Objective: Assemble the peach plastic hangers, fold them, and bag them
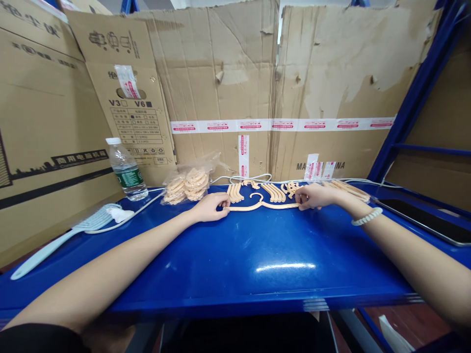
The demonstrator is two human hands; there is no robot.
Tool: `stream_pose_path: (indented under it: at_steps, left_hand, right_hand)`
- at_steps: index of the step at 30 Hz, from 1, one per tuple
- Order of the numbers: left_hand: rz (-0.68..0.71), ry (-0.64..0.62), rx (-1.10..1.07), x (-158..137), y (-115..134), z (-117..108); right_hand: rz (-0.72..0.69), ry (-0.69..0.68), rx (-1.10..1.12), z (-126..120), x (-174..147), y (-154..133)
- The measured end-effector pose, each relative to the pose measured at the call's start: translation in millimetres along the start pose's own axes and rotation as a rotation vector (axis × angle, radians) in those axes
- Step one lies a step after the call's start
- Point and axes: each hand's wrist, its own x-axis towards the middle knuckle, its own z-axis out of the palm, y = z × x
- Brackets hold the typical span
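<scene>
At the far middle of the blue tabletop (235,260), one light-wood-coloured hanger (250,208) lies btwn the hands, hook pointing away. L hand (211,207): thumb & fingers closed in a pinch on its L end. R hand (313,196): same on the R end, fingers curled in.

Progress, as judged: this one looks whole, hook & both arms meeting mid-span; can't tell if the joint's tight. Not joined yet: L row of curved pcs (234,193), R row of curved pcs (273,192), plus small hooks (251,184) btwn the rows & a hook pile (290,189) by the R hand. No exact count, pcs overlap.

Around: clear bag of similar-coloured pcs (195,182) beyond the L hand; bundle of long pcs (349,190) behind the R wrist; bottle (128,171), brush (79,227) & white cable (147,205) far L; phone (427,220) far R. In the way: loose rows sit just behind the hanger, crowding that side; cardboard (221,93) walls off the back.
</scene>
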Motion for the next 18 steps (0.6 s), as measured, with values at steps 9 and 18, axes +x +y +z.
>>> stream_pose_path:
  at_steps: [9, 18]
  left_hand:
    - [0.003, 0.007, 0.009, 0.1, 1.1, -0.1]
    - [-0.028, 0.108, 0.048, 1.3, -7.9, 2.1]
  right_hand:
    - [-0.004, 0.002, 0.003, -0.1, -0.6, -1.0]
    - [-0.014, 0.003, 0.019, 0.9, 0.7, 1.1]
